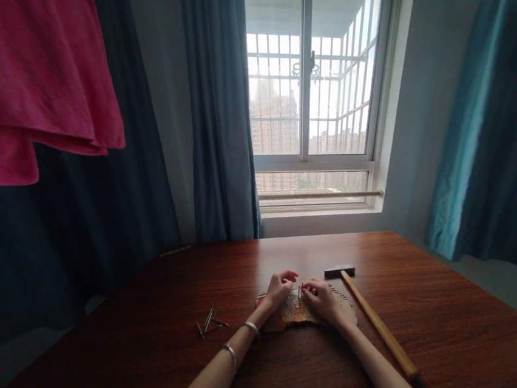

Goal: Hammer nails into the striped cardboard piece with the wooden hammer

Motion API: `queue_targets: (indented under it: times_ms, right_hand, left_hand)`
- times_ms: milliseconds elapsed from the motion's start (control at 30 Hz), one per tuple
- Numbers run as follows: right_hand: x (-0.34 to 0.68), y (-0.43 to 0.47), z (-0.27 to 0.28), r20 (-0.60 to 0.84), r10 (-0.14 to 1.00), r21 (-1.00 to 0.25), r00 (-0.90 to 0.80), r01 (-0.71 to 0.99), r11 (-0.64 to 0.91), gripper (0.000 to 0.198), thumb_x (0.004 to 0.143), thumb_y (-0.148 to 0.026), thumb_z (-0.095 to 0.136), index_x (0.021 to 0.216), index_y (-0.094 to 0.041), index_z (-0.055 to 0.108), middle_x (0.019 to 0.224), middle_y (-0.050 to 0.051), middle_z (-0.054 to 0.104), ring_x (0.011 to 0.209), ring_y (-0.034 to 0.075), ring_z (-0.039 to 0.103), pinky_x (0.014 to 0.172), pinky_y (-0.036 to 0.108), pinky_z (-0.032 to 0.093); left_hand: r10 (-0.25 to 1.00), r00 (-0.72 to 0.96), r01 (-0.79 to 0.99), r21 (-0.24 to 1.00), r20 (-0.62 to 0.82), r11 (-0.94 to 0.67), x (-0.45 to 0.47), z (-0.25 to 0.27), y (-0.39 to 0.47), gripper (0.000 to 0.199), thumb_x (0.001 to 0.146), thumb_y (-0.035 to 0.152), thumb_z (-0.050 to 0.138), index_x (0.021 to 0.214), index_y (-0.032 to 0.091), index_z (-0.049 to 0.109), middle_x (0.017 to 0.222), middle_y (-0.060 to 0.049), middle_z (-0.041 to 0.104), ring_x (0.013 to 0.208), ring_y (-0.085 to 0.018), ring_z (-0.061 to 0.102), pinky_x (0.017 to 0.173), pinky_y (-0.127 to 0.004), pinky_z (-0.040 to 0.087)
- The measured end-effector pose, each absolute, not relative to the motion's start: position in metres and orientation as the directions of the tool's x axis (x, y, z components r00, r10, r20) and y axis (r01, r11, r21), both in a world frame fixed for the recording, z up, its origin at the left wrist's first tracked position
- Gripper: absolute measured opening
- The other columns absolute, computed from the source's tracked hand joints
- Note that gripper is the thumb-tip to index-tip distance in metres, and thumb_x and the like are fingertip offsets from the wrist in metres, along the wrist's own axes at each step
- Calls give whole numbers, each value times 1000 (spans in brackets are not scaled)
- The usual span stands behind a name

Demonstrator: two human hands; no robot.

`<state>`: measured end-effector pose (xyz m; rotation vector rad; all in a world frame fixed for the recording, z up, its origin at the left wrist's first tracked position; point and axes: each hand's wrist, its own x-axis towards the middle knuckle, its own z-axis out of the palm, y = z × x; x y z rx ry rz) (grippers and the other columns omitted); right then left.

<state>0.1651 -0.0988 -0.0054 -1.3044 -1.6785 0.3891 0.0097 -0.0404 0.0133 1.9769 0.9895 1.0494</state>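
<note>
A tan, flat slab (297, 315) with a rough front edge and a pitted middle lies on the table under both hands. Its material is hard to make out. A row of short dark marks runs along its right side. My right hand (322, 300) is closed in a pinch on a thin upright nail (299, 290) over the slab's middle. Just across from it, my left hand (280, 289) hovers at the slab's far left part, fingers curved and apart, with nothing visible in them. Several loose nails (210, 322) lie on the table to the left.
A hammer (378, 323) with a long wooden handle and dark head rests right of the slab, beside my right forearm. The brown wooden table (165, 361) reaches toward the window (308, 91). Blue curtains (218, 112) and a pink cloth (32, 75) hang beyond it.
</note>
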Motion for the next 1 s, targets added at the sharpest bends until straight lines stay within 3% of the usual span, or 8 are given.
queue_targets:
  times_ms: [167, 333, 733, 1000]
  right_hand:
    - [164, -101, -5, 482, 876, -710, -8, 583, 396, 17, 77, -29, 51, 75, -29, 68, 78, 1, 64, 75, 18, 56, 71, 26, 40]
    - [163, -102, -5, 478, 878, -704, -18, 591, 395, 15, 76, -28, 52, 75, -29, 68, 77, 1, 63, 70, 16, 56, 66, 25, 40]
    - [165, -98, -9, 468, 882, -660, -53, 643, 389, 18, 79, -25, 48, 73, -24, 65, 76, 0, 61, 71, 13, 55, 66, 20, 40]
    - [165, -97, -10, 460, 886, -640, -51, 673, 371, 16, 78, -22, 49, 76, -24, 65, 81, 0, 63, 74, 12, 56, 68, 20, 41]
  left_hand:
    - [792, 509, 355, 756, 336, -550, 2, 16, -44, 27, 66, 14, 48, 85, 14, 66, 82, -4, 66, 74, -15, 56, 69, -25, 44]
    - [710, 622, 294, 741, 331, -603, 2, 13, -43, 24, 68, 22, 56, 89, 14, 65, 77, -2, 64, 71, -13, 56, 66, -22, 43]
    - [784, 509, 394, 713, 356, -580, 11, 4, -41, 23, 71, 34, 58, 77, 13, 65, 73, -2, 64, 70, -13, 56, 65, -21, 42]
    - [766, 473, 388, 678, 435, -625, 12, 4, -46, 27, 71, 41, 60, 76, 15, 66, 73, -2, 64, 70, -13, 56, 66, -21, 42]
